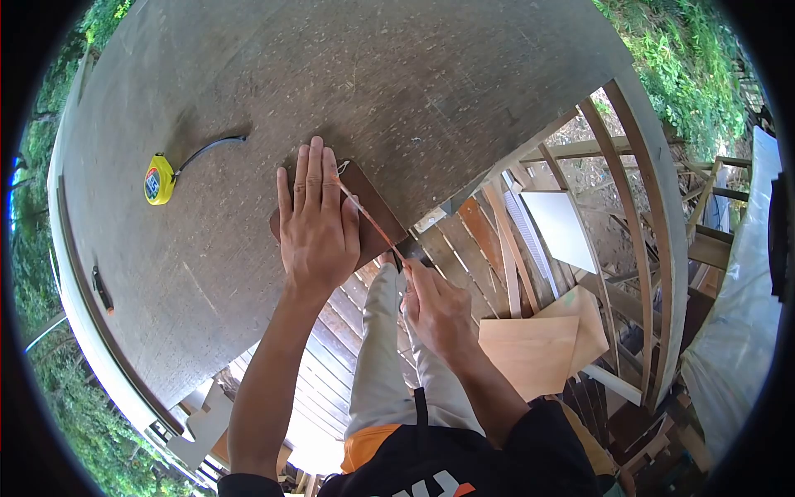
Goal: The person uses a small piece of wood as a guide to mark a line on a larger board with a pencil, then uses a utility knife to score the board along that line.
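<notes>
My left hand [313, 219] lies flat with straight fingers on a brown board [374, 199] at the edge of the large worktop. The thumb side rests close to a long, thin, reddish blade-like tool [370, 219] that crosses the board at a slant. My right hand [435, 305] is closed round the near end of this tool, just off the worktop's edge. Its exact kind is hard to make out, since it shows only as a narrow strip. Part of the board is covered by my left hand.
On the worn worktop [397, 108] lie a yellow tape measure [157, 180] with a dark strap and, farther left, a small dark tool [101, 290]. Below right are plywood pieces [530, 352], a white panel [556, 228] and a curved wooden frame [633, 207]. Slatted flooring lies underfoot.
</notes>
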